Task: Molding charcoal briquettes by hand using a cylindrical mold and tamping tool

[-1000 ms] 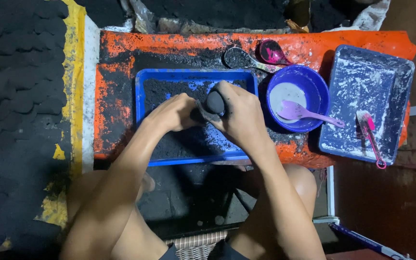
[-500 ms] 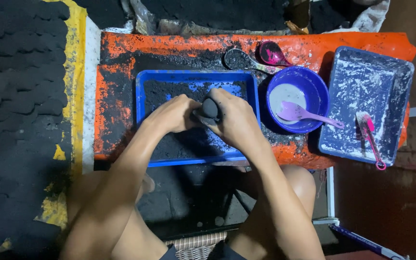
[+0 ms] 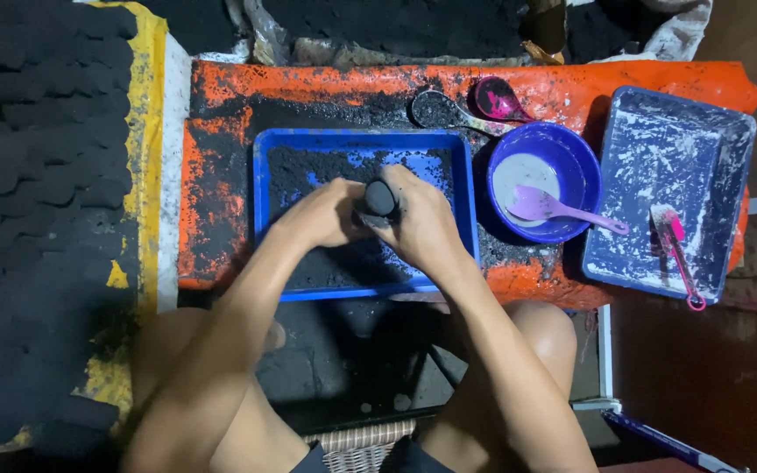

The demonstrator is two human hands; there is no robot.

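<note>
A rounded black lump (image 3: pixel 380 198) sits between both hands, just above the middle of the blue tray (image 3: pixel 361 289), which holds loose black powder. The left hand (image 3: pixel 324 213) cups it from 9 o'clock with fingers curled closed against it; the right hand (image 3: pixel 422 223) wraps it from 3 o'clock, fingers likewise closed around the lump, so the 2 hands grip it together. The tray rests on an orange board (image 3: pixel 221 201) smeared with black.

At 3 o'clock from the tray stands a blue bowl (image 3: pixel 576 162) with pale liquid and a purple spoon (image 3: pixel 562 208) lying in it. At 1 o'clock lie a metal spoon (image 3: pixel 449 112) full of black powder and a pink scoop (image 3: pixel 497 99), touching. Farther toward 3 o'clock is a second blue tray (image 3: pixel 668 158) dusted white, with a pink brush (image 3: pixel 678 254) in it. At 9 o'clock, well apart, rows of dark lumps (image 3: pixel 37 175) cover a yellow-edged sheet (image 3: pixel 146 105).
</note>
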